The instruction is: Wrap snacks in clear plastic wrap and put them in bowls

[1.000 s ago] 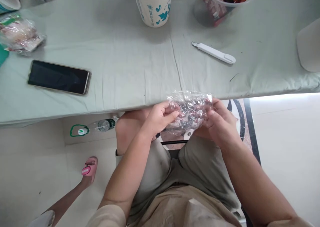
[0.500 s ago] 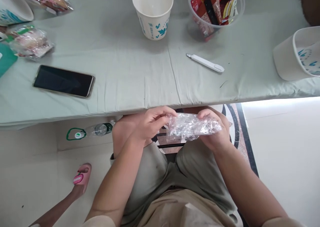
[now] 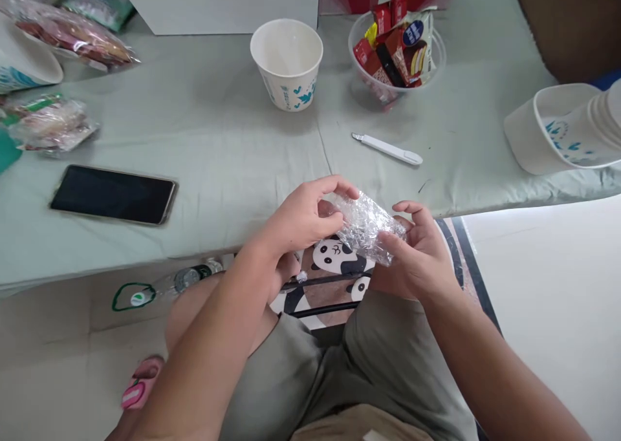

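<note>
A crumpled clear plastic wrapper [image 3: 367, 224] is stretched between my two hands at the table's front edge, above my lap. My left hand [image 3: 310, 211] pinches its left end between thumb and fingers. On its right end my right hand [image 3: 420, 250] grips with the thumb on top and the fingers behind. Whether anything lies inside the wrapper cannot be made out. Beyond it on the cloth rests a white utility knife [image 3: 388, 150] with a short bit of blade showing. A paper cup [image 3: 287, 66] with blue leaf prints stands upright farther back.
A plastic bowl of wrapped snacks [image 3: 398, 53] is behind the knife. At the left lie a phone [image 3: 114, 194] and bagged snacks [image 3: 53, 127]. A white bin [image 3: 526, 130] holding paper cups is at right. On the floor are a bottle [image 3: 179, 282] and another person's pink-slippered foot [image 3: 143, 383].
Both hands have raised the plastic wrapper from over the lap toward the table edge, and it now tilts down to the right. The view has shifted up toward the back of the table.
</note>
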A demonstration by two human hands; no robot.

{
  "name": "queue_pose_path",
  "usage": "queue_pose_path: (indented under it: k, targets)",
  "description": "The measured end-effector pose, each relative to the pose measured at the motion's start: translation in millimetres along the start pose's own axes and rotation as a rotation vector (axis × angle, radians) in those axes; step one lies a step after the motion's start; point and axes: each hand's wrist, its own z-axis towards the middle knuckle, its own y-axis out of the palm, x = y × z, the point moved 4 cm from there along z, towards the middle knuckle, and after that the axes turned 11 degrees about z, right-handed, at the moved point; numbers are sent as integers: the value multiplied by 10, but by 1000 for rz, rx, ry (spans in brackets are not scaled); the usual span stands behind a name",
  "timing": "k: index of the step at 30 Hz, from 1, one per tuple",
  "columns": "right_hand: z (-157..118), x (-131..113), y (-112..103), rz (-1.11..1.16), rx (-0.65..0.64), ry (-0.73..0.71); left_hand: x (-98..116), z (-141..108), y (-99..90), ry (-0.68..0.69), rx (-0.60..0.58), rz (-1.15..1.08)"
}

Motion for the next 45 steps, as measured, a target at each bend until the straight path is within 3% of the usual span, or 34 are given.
queue_pose_path:
  k: [3,6,10,12,14,16,21,25,27,29,31,34,37,40,42,45]
  targets:
    - [89,-116,155,-27,-41,8,-84,0,-96,74,125,-163]
    - [194,-195,355,-78,-114,61,-98,3,-204,94,111,-340]
    - [350,-299,645,-95,-95,39,-254,43,-355,15,152,-477]
    - [414,-353,811,-83,-125,-20,-352,57,-443,26,280,-392]
    - [466,-383,949,-79,-148,-57,-373,38,-535,121,441,-187]
    - [510,-389,1037,-97,-145,-78,-333,-1,-585,218,508,-25]
    - [611,-403,1112,-256,-124,-203,-270,-37,-523,174,184,-185]
    - [688,-475,1094,-458,-8,-393,-278,-44,-573,130,228,-150]
    - [724,-503,1116,-461,-63,-434,-286,-39,-599,115,185,-168]
    - [776,-520,1165,-521,-192,-383,-299,-39,-638,89,158,-193]
    - [855,-615,1198,-630,-230,-375,-326,-45,-713,40,233,-226]
    - [1047,-984,1281,-711,-115,-556,-377,-64,-833,-47,410,-262]
    - [1326,-1428,1538,-829,-12,-717,-384,-58,-886,-69,420,-256]
    - [1680,-1684,1947,-1025,-42,-715,-372,-35,-914,-43,395,-227]
    - [1925,-1693,2194,-1162,-91,-658,-388,-19,-927,-54,385,-229]
    - [2250,-1507,2419,-1458,-163,-554,-422,-18,-946,-70,371,-255]
